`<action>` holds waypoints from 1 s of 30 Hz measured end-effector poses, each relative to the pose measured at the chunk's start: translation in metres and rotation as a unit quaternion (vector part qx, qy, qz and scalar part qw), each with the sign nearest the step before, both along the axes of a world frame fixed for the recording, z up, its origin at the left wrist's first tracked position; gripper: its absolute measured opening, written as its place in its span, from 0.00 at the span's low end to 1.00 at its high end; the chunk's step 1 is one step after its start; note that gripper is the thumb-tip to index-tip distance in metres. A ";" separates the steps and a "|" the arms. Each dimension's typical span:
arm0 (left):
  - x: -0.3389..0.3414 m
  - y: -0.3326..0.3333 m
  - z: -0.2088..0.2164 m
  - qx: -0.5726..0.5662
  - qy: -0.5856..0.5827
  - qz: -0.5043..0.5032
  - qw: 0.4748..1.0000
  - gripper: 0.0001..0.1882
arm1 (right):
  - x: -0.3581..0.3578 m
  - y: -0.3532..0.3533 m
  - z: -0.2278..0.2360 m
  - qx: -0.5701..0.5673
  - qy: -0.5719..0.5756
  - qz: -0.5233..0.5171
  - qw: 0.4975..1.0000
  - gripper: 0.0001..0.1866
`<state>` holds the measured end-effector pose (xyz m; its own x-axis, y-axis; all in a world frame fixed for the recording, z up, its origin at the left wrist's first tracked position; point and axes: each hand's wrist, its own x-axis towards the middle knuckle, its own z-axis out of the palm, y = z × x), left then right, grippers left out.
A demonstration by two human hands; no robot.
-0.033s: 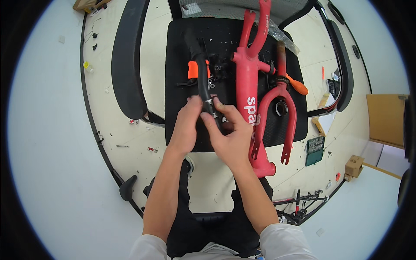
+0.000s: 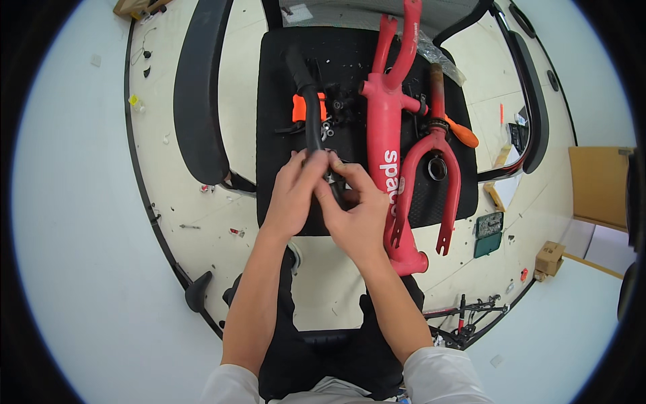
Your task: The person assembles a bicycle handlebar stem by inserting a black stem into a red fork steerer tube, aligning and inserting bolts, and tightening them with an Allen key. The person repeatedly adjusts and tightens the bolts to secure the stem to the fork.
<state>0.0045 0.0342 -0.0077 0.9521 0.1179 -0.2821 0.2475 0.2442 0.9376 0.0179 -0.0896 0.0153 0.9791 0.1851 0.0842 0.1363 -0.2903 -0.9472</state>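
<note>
A black bicycle handlebar [image 2: 313, 124] with a dark grip at its far end lies over the black chair seat [image 2: 276, 148]. My left hand [image 2: 291, 192] is closed on its near part, thumb and fingers together over the bar. My right hand [image 2: 355, 212] pinches the same bar just below, near a small silver section partly covered by fingers. To the right of that hand lie a pink bicycle frame [image 2: 383, 121] and a pink fork [image 2: 449, 175] with a rusty steerer tube. An orange piece [image 2: 308, 108] and small dark and metal parts sit beside the bar.
Chair armrests rise at left [image 2: 196, 94] and right [image 2: 535, 101]. An orange-handled tool [image 2: 464, 133] and a clear plastic bag [image 2: 441, 59] rest by the fork. On the floor are a black saddle [image 2: 197, 292], a green case [image 2: 488, 236], a small carton [image 2: 550, 257] and bike parts [image 2: 471, 311].
My left thumb and fingers have shifted right and across the handlebar, covering more of its silver section. My right hand stays nearly in place.
</note>
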 end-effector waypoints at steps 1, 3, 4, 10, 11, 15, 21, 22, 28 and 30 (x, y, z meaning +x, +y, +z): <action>0.001 0.001 -0.004 0.052 0.025 -0.025 0.998 0.19 | -0.003 -0.001 0.001 -0.038 0.015 0.004 0.999 0.14; 0.001 0.002 -0.009 -0.013 0.018 0.011 1.000 0.17 | -0.003 0.002 0.006 -0.016 0.038 0.017 0.999 0.15; 0.001 0.004 -0.010 -0.025 0.025 0.011 0.999 0.16 | -0.002 0.003 0.007 0.006 0.031 0.024 0.999 0.15; 0.007 0.005 -0.003 -0.013 0.053 -0.007 0.998 0.15 | 0.027 -0.028 0.001 0.073 0.148 0.087 0.982 0.14; 0.006 0.005 -0.003 0.012 0.057 -0.015 0.998 0.15 | 0.035 -0.032 0.002 0.072 0.153 0.066 0.983 0.13; 0.006 0.005 -0.003 0.041 0.058 -0.015 0.997 0.16 | 0.060 -0.050 0.017 -0.138 0.028 -0.001 0.990 0.07; 0.006 0.012 0.006 -0.054 0.052 0.008 0.997 0.17 | 0.055 -0.041 -0.002 -0.318 -0.165 0.096 0.929 0.08; 0.005 0.012 0.005 -0.055 0.052 0.009 0.997 0.16 | 0.054 -0.038 -0.002 -0.343 -0.168 0.103 0.918 0.08; 0.006 0.011 0.007 -0.057 0.044 0.002 0.997 0.13 | 0.044 -0.030 -0.002 -0.499 -0.204 0.099 0.837 0.07; 0.006 0.012 0.005 -0.063 0.050 0.000 0.997 0.15 | 0.042 -0.028 -0.007 -0.505 -0.215 0.091 0.831 0.07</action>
